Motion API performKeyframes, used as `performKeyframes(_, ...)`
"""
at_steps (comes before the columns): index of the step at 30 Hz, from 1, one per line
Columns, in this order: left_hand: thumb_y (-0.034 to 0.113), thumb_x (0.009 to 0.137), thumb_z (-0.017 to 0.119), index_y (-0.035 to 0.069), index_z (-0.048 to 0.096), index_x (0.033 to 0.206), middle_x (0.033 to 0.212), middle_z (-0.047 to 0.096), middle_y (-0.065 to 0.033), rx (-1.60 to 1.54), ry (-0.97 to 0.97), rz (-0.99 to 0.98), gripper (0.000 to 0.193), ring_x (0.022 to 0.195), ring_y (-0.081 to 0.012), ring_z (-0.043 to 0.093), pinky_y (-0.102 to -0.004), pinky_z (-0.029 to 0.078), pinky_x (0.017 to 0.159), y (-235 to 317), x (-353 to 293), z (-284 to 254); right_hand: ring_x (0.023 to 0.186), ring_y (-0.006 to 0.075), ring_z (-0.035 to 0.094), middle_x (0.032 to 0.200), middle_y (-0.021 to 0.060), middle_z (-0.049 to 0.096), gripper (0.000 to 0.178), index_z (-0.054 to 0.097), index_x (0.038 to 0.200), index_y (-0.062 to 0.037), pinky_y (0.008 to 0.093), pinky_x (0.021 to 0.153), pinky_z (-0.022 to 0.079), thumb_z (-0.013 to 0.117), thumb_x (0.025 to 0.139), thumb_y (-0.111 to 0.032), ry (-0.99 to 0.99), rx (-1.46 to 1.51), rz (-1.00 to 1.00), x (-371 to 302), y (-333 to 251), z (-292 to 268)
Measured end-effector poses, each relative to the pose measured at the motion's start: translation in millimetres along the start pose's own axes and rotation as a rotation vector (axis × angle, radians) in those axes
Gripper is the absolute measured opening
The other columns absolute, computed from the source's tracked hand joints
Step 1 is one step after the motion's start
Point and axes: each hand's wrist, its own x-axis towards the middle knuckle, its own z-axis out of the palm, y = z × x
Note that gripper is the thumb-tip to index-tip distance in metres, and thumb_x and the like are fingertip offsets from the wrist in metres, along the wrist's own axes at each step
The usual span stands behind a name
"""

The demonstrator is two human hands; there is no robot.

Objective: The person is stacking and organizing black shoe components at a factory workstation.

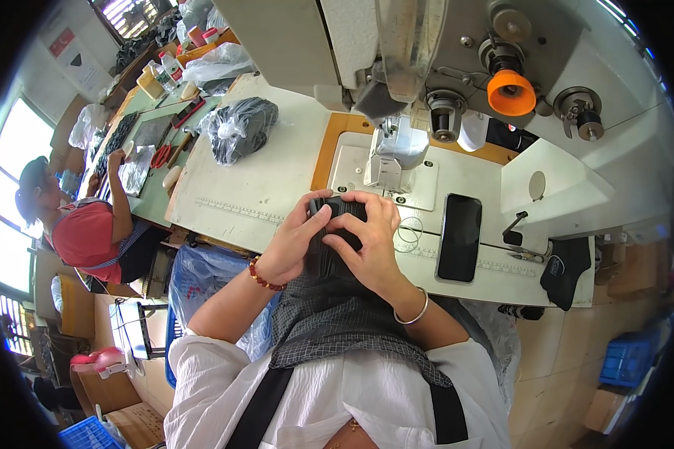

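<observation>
At the front edge of the sewing table (225,183), a stack of thin black pieces (322,260) sits between my two hands, close to my body. My left hand (298,238) wraps its left side, thumb laid over the top. On the other side, my right hand (371,243) grips it with bent fingers and the thumb pressed in. What the pieces are made of is hard to make out. Just beyond them stands the needle area of a sewing machine (386,170). A loop of pale thread (410,235) lies right of my right hand.
A black phone (459,238) lies to the right, with tweezers (526,257) and a black cloth piece (568,273) beyond. A plastic-wrapped dark bundle (240,129) rests at left. Another person (90,232) works at the green-topped table, near red-handled scissors (161,156). The machine's arm overhangs.
</observation>
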Motion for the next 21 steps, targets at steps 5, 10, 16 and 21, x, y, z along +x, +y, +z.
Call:
performKeyframes(5,0.026,0.104,0.049,0.004,0.038,0.139,0.113,0.056,-0.0072,-0.048,0.007,-0.029,0.043,0.105,-0.0127,0.056,-0.0293,0.050,0.092,4.7,-0.9,3.4,0.119,0.0302,0.041,0.124,0.0069,0.052,0.017,0.070,0.088,-0.0159,0.0486,0.104,0.022,0.080,0.074,-0.020,-0.001,-0.020,-0.007,0.4,-0.3,-1.0)
performKeyframes(10,0.026,0.105,0.047,0.003,0.038,0.139,0.115,0.057,-0.0069,-0.064,0.007,-0.045,0.043,0.107,-0.0129,0.056,-0.0292,0.050,0.093,6.1,-0.9,3.7,0.118,0.0304,0.042,0.124,0.0066,0.052,0.020,0.068,0.089,-0.0157,0.0486,0.103,0.024,0.079,0.073,-0.013,0.011,-0.020,0.014,2.1,-3.0,-1.3)
performKeyframes(16,0.024,0.105,0.046,0.003,0.039,0.138,0.118,0.057,-0.0072,-0.009,0.003,-0.018,0.040,0.107,-0.0120,0.056,-0.0283,0.049,0.094,1.7,1.5,1.5,0.117,0.0306,0.042,0.122,0.0072,0.053,0.025,0.067,0.092,-0.0147,0.0485,0.103,0.024,0.080,0.071,-0.013,0.021,-0.028,-0.034,1.5,-1.2,0.6)
performKeyframes(21,0.024,0.105,0.046,0.004,0.041,0.137,0.117,0.057,-0.0076,0.103,0.042,-0.035,0.038,0.107,-0.0120,0.055,-0.0288,0.047,0.095,-0.7,5.6,1.6,0.119,0.0329,0.042,0.123,0.0093,0.051,0.030,0.063,0.095,-0.0145,0.0574,0.104,0.022,0.080,0.071,-0.019,0.023,-0.009,-0.030,0.5,-3.6,2.8)
